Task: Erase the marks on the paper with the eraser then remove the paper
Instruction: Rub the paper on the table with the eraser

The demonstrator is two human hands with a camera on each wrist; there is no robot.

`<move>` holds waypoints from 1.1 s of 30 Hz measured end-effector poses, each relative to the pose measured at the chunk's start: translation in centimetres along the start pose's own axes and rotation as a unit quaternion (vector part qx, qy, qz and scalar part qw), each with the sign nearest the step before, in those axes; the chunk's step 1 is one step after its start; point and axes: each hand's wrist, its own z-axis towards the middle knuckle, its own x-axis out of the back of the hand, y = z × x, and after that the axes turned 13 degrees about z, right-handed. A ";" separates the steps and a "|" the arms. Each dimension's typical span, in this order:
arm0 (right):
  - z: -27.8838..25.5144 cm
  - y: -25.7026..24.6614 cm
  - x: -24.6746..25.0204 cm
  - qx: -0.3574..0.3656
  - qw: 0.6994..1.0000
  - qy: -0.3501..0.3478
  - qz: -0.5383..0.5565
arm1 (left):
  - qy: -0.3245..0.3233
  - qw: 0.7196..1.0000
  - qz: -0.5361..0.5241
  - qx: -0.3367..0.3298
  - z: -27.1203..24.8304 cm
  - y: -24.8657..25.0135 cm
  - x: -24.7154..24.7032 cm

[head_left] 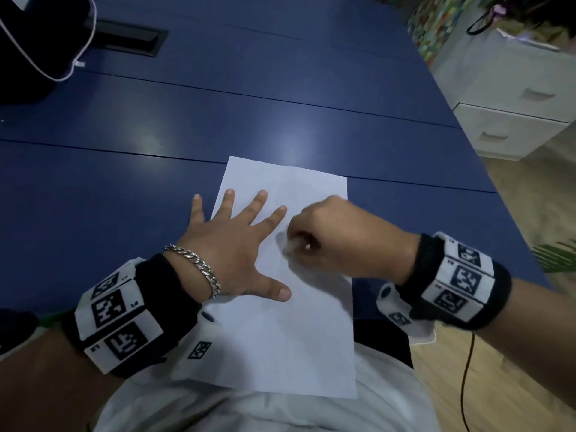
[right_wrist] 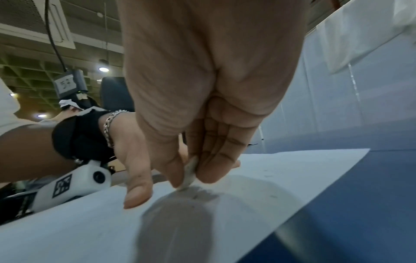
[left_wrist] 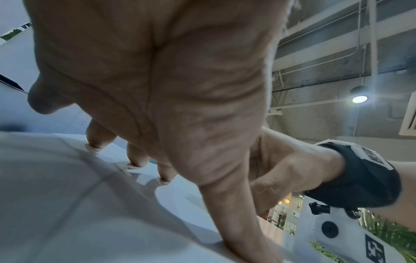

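Clearly, the left hand (head_left: 232, 244) lies flat with fingers (head_left: 261, 204) spread on the paper (head_left: 280, 338) atop the blue counter (head_left: 124, 182). Just beside them, the right hand (head_left: 336, 238) pinches a white eraser (right_wrist: 190, 173) against the sheet; no legible writing.

Black wristbands (head_left: 430, 269), silver chain bracelet (head_left: 199, 269)

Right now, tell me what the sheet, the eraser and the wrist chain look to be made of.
Sheet: thin white matte paper, lying flat with a faint fold line. Eraser: pale grey-white, dull, probably rubber or vinyl; pinched by the right hand, mostly hidden. Wrist chain on the left hand: shiny silver-coloured metal links, glinting; which metal cannot be told.
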 end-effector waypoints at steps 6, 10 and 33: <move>-2.2 1.2 0.1 -0.030 0.999 0.024 0.025 | 0.000 1.000 0.001 -0.005 -0.1 -0.2 0.1; -3.5 1.8 -0.5 -0.060 0.996 0.049 0.043 | 0.038 0.999 -0.010 0.002 -0.4 -0.3 1.1; -0.3 0.3 0.7 0.007 0.996 -0.069 0.049 | -0.015 1.000 0.015 0.004 0.6 -0.4 1.5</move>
